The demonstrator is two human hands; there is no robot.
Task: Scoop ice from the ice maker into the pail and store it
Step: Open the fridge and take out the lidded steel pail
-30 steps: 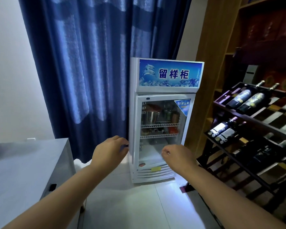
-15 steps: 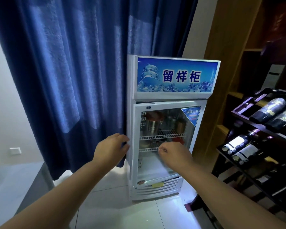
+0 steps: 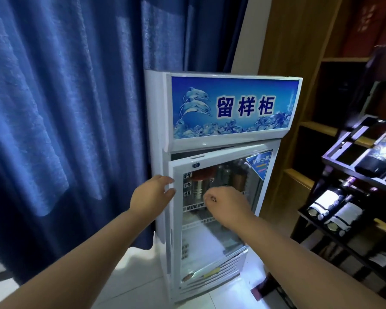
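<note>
The left hand (image 3: 152, 195) grips the free left edge of the glass door (image 3: 221, 156), fingers curled over the frame's front and thumb tucked under them. That grip suits a door hinged on the right: pulling at the far edge gives the most leverage. The door is already ajar, its top rail angled away from the fridge (image 3: 158, 130) with a dark gap under the blue sign (image 3: 232, 108). The left forearm reaches straight forward, wrist level and knuckles up. The right hand (image 3: 228, 205) hovers in front of the glass at mid height, fingers loosely curled with nothing visible in them. Its forearm comes in from the lower right, probably ready to reach inside once the opening is wide enough. Behind the glass a metal vessel (image 3: 197, 188) with a reddish top stands on the upper wire shelf (image 3: 193, 206); whether it is the pail cannot be told through the glare. No ice maker or scoop is in view, so the scooping step cannot be judged from here, and this looks like the storing end of the task. A blue curtain (image 3: 65, 108) hangs just left of the fridge. To the right is wooden shelving (image 3: 299, 63), with a dark wine rack (image 3: 352, 175) of tilted bottles (image 3: 328, 201) nearer the person. The fridge stands on pale floor tiles (image 3: 132, 286).
</note>
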